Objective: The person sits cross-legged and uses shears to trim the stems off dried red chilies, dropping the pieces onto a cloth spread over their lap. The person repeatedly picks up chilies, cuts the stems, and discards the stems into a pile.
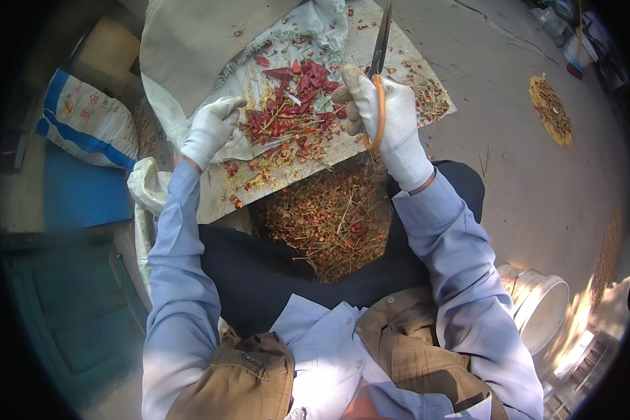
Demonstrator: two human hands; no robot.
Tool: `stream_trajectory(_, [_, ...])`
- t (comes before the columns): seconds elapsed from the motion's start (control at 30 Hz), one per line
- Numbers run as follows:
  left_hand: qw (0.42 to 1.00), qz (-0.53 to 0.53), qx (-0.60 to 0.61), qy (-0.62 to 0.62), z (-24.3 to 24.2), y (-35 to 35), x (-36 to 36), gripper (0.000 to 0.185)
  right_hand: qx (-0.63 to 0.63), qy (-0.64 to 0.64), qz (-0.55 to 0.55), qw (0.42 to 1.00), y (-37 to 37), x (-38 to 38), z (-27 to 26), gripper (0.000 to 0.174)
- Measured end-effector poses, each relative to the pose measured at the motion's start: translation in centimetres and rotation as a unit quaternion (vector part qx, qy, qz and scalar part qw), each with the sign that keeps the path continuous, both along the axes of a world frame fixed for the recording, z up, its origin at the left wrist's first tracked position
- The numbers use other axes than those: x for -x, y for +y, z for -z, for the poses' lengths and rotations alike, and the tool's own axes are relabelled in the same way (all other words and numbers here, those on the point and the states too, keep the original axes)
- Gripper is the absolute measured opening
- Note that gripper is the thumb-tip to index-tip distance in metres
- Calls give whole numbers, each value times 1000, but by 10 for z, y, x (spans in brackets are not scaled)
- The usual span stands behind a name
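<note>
Orange-handled scissors (379, 68) are in my right hand (394, 113), which wears a white glove with stained fingertips. Their dark blades point away from me, over the far right part of the board (425, 63). My left hand (214, 128), in a matching glove, hovers at the left side of a heap of dried red chilli peppers (310, 81). Its fingers are curled, and whether anything sits inside them is hidden. Around the peppers lie cut stems, yellow seeds and small red scraps on a white woven sack (241, 149) spread over the board.
Below the board, between my legs, is a pile of cut stems and pepper bits (331, 226). A printed white-and-blue sack (89, 121) stands left. A white bucket (543, 312) lies at right; a seed pile (551, 110) and a broom (576, 68) are farther off.
</note>
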State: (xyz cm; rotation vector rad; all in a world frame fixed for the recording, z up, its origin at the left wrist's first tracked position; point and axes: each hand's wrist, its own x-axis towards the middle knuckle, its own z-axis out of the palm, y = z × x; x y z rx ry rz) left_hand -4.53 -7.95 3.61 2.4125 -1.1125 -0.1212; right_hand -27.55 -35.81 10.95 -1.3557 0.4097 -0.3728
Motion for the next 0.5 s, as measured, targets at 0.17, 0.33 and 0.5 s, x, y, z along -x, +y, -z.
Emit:
stream_trajectory(0.17, [996, 59, -60, -5, 64, -61, -33, 47, -35, 9, -16, 999, -5, -1, 3, 37])
stream_trajectory(0.33, [997, 26, -76, -1, 86, -53, -44, 37, -72, -20, -42, 996, -6, -3, 6, 34])
stream_trajectory(0.5, [993, -90, -5, 80, 56, -44, -27, 28, -8, -19, -38, 999, -2, -5, 13, 36])
